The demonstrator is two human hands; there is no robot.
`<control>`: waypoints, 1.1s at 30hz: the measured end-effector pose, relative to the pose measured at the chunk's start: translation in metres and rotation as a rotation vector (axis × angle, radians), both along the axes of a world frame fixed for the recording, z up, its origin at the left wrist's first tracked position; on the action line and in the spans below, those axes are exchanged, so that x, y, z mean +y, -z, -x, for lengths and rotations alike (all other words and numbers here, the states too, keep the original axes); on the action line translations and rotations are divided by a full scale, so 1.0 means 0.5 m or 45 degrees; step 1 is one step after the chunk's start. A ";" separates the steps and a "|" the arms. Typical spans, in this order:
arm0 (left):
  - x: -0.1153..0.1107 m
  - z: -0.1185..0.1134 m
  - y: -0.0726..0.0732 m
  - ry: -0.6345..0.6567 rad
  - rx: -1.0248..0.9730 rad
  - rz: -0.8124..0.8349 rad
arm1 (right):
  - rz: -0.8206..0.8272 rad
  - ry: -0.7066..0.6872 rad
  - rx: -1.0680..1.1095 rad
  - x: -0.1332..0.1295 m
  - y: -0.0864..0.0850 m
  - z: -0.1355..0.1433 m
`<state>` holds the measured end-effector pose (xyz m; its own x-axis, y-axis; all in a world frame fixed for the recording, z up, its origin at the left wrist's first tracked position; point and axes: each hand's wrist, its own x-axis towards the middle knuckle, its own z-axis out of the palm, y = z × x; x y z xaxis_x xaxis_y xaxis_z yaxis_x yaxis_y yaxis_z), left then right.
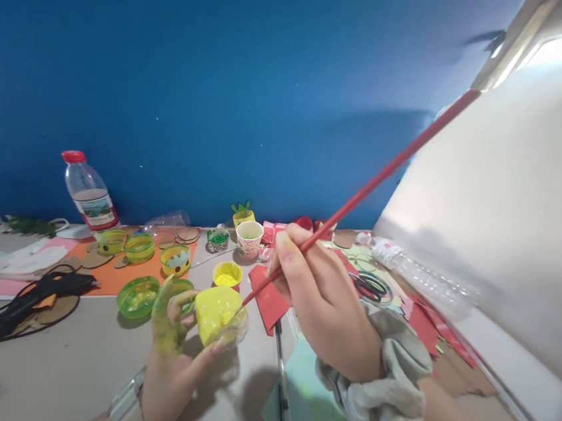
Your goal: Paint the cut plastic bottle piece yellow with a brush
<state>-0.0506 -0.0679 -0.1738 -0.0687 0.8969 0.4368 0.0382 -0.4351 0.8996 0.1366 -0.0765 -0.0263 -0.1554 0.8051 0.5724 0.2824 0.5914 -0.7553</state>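
Between the thumb and fingers of my left hand (173, 353) is a small clear plastic cup (217, 316), largely coated in bright yellow paint, with bare clear plastic at its right end. Yellow-green paint stains that hand. My right hand (310, 294) pinches a long red-handled paintbrush (374, 180), its tip touching the painted side of the cup. Just behind the cup stands a small tub of yellow paint (227, 274). Green-tinted plastic bowls (138, 298) sit left of my left hand; one is partly hidden by my fingers.
A red-capped bottle (90, 194) stands at the back left, near a black cable (33, 302). A pen (283, 385) lies by light green paper (325, 409). Scissors (371, 285) and a clear bottle (419, 275) lie right. A paper cup (248, 239) stands near the blue wall (224, 84).
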 end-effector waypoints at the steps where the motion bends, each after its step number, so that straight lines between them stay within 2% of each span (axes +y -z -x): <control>1: 0.000 -0.001 0.000 0.003 -0.003 0.005 | -0.013 0.003 -0.021 0.000 -0.002 0.000; 10: 0.002 0.002 -0.001 -0.011 0.075 -0.086 | -0.064 0.061 -0.093 0.001 -0.012 -0.012; 16: 0.000 0.004 0.009 -0.029 0.132 -0.113 | 0.067 -0.008 0.207 0.001 -0.004 -0.007; 19: -0.003 0.001 0.003 -0.057 0.101 -0.076 | 0.150 -0.036 0.109 0.001 0.006 0.000; 25: -0.007 -0.005 -0.009 -0.078 0.042 0.022 | 0.126 0.033 -0.027 -0.002 0.001 -0.005; 33: -0.002 0.000 0.006 -0.061 0.011 0.038 | 0.098 0.110 -0.068 0.003 -0.011 -0.021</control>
<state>-0.0504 -0.0692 -0.1767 -0.1079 0.9055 0.4104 0.0664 -0.4053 0.9118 0.1469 -0.0747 -0.0210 -0.1124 0.8579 0.5013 0.3710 0.5042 -0.7798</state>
